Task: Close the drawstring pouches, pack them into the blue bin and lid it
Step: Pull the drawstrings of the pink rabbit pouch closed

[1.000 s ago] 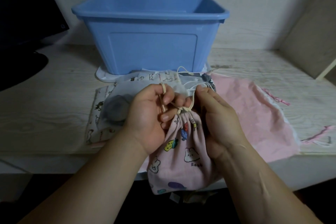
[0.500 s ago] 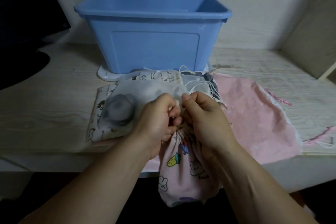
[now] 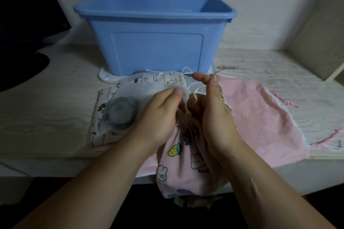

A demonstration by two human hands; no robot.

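A pink printed pouch (image 3: 188, 165) with bunnies and a strawberry hangs over the table's front edge, its neck gathered. My left hand (image 3: 158, 117) pinches the cream drawstring at that neck. My right hand (image 3: 212, 111) holds the neck from the right, thumb and forefinger raised and spread. The open blue bin (image 3: 154, 42) stands behind them on a white lid (image 3: 105, 77). A white animal-print pouch (image 3: 119, 106) with a dark round thing inside lies to the left. A plain pink pouch (image 3: 260, 117) lies flat on the right.
A dark monitor (image 3: 28, 15) and its base occupy the far left. A beige panel (image 3: 320, 39) leans at the back right. Loose pink cords (image 3: 333, 135) trail near the table's right front edge. The wall rises close behind the bin.
Both hands have shifted slightly up and back with the pouch neck. My right thumb and forefinger have lifted and spread apart; earlier they were curled together against my left hand.
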